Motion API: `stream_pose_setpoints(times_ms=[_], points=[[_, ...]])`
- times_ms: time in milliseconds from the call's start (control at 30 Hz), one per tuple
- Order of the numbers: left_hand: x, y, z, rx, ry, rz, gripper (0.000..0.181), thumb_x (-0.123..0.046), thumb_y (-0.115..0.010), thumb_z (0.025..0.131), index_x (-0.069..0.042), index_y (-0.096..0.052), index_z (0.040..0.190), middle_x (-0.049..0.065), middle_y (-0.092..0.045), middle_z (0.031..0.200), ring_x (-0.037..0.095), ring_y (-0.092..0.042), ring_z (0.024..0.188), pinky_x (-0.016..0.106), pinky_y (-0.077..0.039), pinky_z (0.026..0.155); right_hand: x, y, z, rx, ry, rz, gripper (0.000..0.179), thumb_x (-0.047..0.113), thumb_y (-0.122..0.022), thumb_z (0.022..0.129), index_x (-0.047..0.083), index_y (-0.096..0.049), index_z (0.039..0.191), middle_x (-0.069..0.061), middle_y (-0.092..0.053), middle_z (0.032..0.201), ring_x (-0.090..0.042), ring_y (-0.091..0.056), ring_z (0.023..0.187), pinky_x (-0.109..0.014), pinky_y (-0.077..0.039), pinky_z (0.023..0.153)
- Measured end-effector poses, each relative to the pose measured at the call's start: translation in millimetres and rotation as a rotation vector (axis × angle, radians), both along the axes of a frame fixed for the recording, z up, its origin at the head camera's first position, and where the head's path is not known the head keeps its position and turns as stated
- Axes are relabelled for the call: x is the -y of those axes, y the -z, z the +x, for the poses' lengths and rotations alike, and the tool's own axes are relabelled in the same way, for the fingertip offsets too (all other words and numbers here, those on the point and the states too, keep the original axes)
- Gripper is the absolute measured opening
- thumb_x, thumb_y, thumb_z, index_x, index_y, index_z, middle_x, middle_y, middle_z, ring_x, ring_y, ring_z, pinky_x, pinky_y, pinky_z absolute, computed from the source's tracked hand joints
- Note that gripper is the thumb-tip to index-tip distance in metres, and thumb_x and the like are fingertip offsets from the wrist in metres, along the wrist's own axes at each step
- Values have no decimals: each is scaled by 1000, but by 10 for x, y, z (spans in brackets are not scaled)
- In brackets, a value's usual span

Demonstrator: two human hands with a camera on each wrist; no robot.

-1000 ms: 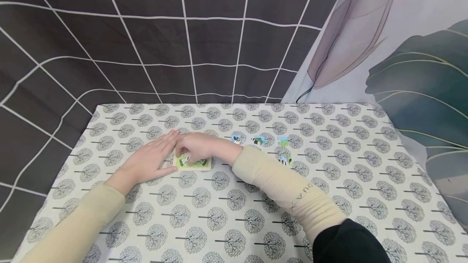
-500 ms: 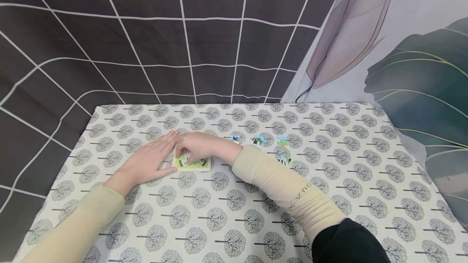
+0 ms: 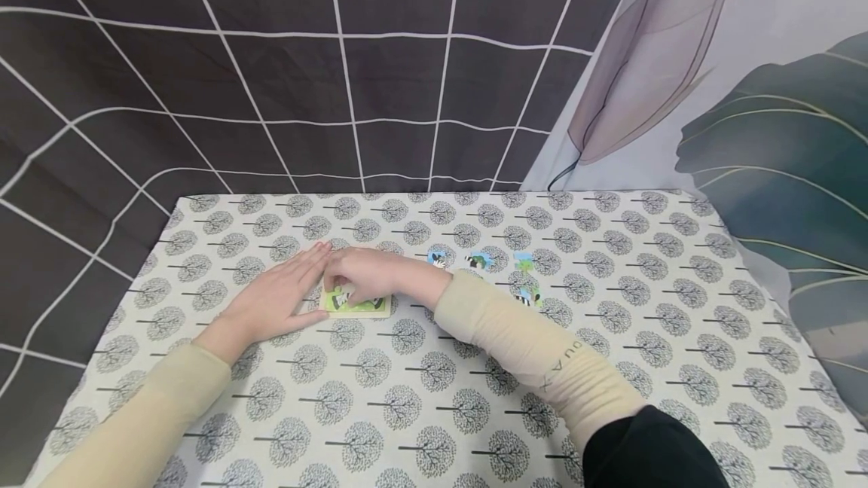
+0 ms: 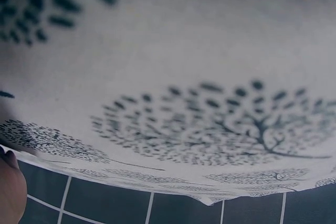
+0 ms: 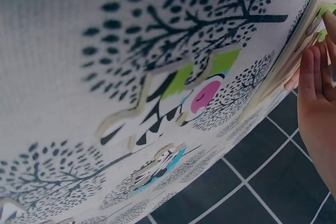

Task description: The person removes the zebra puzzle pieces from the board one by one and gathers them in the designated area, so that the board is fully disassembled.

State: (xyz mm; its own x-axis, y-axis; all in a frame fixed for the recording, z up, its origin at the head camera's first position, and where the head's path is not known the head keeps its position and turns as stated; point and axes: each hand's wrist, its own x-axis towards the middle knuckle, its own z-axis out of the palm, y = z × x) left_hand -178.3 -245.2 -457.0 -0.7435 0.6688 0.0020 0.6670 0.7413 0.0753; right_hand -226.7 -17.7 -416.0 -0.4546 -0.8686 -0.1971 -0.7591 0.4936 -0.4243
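Observation:
A small wooden jigsaw board point(image 3: 369, 313) with a cream rim and a green animal picture lies left of the table's middle, its far part covered by my right hand. My left hand point(image 3: 278, 296) rests flat at the board's left side, fingers straight, thumb at the near left corner. Over the board, my right hand point(image 3: 359, 273) has its fingers curled and its thumb pointing down. In the right wrist view its fingertips are at a green puzzle piece point(image 5: 326, 10) on the board, partly hidden. A zebra puzzle piece point(image 5: 199, 98) with a pink muzzle lies loose nearby.
Several loose pieces lie right of the board: a blue-and-zebra piece point(image 3: 437, 257), a dark green piece point(image 3: 479, 260), a green-and-blue piece point(image 3: 524, 262) and a striped piece point(image 3: 527, 297). A tree-print cloth point(image 3: 434, 398) covers the table. A dark grid curtain point(image 3: 393, 81) hangs behind.
My right hand shifts very slightly over the board. My left hand and the loose pieces stay where they were.

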Motion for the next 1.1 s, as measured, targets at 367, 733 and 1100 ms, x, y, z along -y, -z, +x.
stream_pose_setpoints(times_ms=[367, 733, 1100], points=[[13, 21, -2, -5, -3, 11, 95, -60, -57, 102, 5, -26, 165, 21, -24, 175, 40, -28, 162, 51, -30, 133, -57, 0, 35, -29, 1, -105, 35, 3, -82, 88, 9, -73, 121, -4, -73, 123, -14, -66, 113, -20, -52, 110], [14, 33, -9, -5, -1, 27, 97, -60, -56, 102, 4, -23, 166, 21, -24, 175, 40, -29, 162, 52, -31, 133, -51, 48, 27, 0, 54, -189, 22, 7, -78, 94, 9, -76, 116, -3, -76, 123, -13, -71, 105, -12, -54, 97], [12, 22, -20, 10, -3, -9, 97, -58, -58, 102, 5, -23, 166, 21, -20, 176, 40, -25, 163, 52, -28, 134, -263, -76, -48, 349, 207, -329, 21, 6, -81, 92, 1, -77, 111, -12, -79, 103, -10, -72, 89, -14, -60, 84]])
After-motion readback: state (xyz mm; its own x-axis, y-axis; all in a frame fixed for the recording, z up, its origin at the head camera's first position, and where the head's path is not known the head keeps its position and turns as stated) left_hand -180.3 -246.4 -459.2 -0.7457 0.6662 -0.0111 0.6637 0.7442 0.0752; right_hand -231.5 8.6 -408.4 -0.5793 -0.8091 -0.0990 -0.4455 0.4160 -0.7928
